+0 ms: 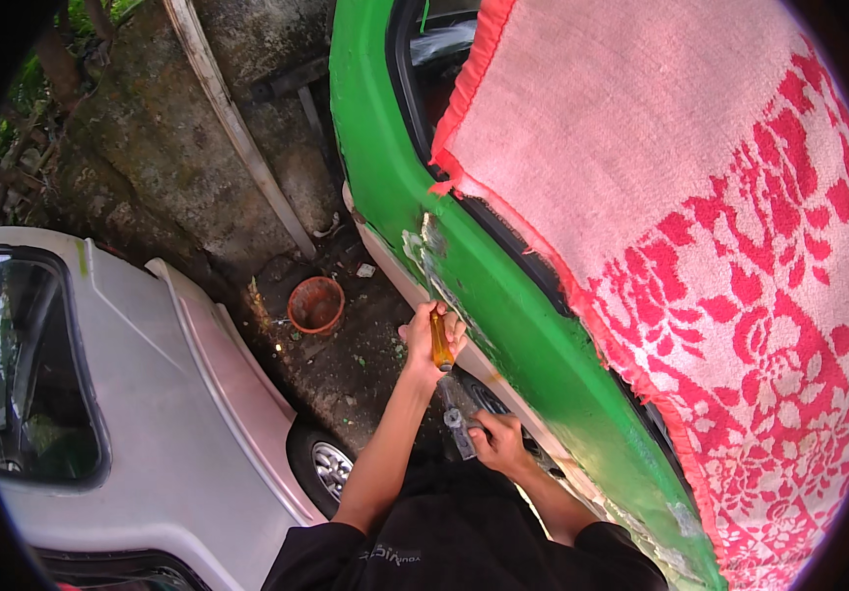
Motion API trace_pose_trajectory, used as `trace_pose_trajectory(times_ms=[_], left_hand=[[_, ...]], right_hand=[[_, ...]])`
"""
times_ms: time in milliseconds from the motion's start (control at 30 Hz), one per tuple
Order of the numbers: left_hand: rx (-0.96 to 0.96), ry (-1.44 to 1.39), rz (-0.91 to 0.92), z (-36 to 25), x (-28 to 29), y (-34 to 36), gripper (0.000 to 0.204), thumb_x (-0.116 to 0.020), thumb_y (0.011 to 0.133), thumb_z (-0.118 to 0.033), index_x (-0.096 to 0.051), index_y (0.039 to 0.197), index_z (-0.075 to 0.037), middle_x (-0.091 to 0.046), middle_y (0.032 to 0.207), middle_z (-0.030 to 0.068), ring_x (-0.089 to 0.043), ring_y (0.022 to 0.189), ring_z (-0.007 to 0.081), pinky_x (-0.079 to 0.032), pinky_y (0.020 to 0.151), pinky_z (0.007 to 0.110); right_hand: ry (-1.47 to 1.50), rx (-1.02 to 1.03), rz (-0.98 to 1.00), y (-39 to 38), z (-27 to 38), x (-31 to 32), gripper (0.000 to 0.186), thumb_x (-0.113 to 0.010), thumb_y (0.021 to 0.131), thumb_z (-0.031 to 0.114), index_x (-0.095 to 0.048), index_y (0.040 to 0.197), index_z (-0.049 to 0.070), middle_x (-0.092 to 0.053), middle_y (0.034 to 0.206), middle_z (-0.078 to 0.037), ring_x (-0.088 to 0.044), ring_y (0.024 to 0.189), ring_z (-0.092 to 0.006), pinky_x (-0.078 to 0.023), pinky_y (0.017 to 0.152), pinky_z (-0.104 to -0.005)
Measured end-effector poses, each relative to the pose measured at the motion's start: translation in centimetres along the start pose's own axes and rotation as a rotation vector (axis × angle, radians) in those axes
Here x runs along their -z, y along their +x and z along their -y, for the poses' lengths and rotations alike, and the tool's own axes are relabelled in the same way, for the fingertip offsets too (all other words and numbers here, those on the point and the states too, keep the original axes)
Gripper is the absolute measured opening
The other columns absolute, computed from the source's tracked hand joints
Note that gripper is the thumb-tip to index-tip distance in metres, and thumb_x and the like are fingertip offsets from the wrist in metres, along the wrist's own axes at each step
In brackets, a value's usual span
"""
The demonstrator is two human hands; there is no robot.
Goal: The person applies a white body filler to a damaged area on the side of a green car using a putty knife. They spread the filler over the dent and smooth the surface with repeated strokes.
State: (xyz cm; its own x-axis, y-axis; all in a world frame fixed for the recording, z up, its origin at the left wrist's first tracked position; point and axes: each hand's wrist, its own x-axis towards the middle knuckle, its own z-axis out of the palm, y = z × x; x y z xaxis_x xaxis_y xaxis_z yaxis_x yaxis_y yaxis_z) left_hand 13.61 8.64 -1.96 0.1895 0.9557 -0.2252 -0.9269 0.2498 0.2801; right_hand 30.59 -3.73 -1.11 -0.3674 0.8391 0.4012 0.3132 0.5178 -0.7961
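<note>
My left hand [434, 340] is closed around the amber handle of a long tool [440, 343], whose metal blade reaches up toward a chipped, whitish patch [424, 236] on the green car body [543, 355]. Just below and to the right, my right hand [493, 438] grips a grey metal tool [457, 424], its exact kind hard to tell. The head of that tool sits a little under the amber handle. A pink towel with a red floral pattern [641, 158] covers the car's upper part and window.
A silver car [149, 384] stands at the left, its wheel [331, 468] near my left arm. Between the cars lies dirt ground with an orange bucket [316, 303]. A long wooden plank [247, 138] leans by a mossy concrete wall [139, 108], with branches at the upper left.
</note>
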Motion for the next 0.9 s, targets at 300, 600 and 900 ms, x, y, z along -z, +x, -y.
trace_pose_trajectory(times_ms=[300,600,900], left_hand=[[0.029,0.019,0.035,-0.3,0.5,0.3,0.023,-0.041,0.099,-0.029,-0.046,0.084,-0.013,-0.042,0.048,0.0050,-0.039,0.039,0.0178,-0.031,0.035,0.030],[0.058,0.024,0.023,-1.2,0.7,-0.1,0.026,-0.040,0.099,-0.029,-0.047,0.080,-0.013,-0.043,0.048,0.0049,-0.039,0.037,0.0185,-0.031,0.034,0.031],[0.036,0.025,0.033,-1.2,0.5,0.1,0.021,-0.042,0.097,-0.025,-0.046,0.080,-0.012,-0.042,0.048,0.0054,-0.039,0.040,0.0176,-0.031,0.034,0.030]], right_hand=[[-0.123,0.021,-0.012,0.2,-0.2,-0.4,0.022,-0.068,0.086,0.024,-0.061,0.081,0.004,-0.052,0.053,-0.010,-0.057,0.046,-0.0288,-0.043,0.046,-0.0363],[-0.124,0.046,-0.083,0.7,0.5,-0.5,0.022,-0.066,0.088,0.023,-0.060,0.083,0.003,-0.054,0.053,-0.011,-0.058,0.048,-0.0313,-0.044,0.046,-0.0382],[-0.130,0.130,-0.113,0.4,-0.4,-0.9,0.023,-0.066,0.088,0.025,-0.061,0.085,0.003,-0.054,0.054,-0.012,-0.059,0.049,-0.0320,-0.045,0.047,-0.0395]])
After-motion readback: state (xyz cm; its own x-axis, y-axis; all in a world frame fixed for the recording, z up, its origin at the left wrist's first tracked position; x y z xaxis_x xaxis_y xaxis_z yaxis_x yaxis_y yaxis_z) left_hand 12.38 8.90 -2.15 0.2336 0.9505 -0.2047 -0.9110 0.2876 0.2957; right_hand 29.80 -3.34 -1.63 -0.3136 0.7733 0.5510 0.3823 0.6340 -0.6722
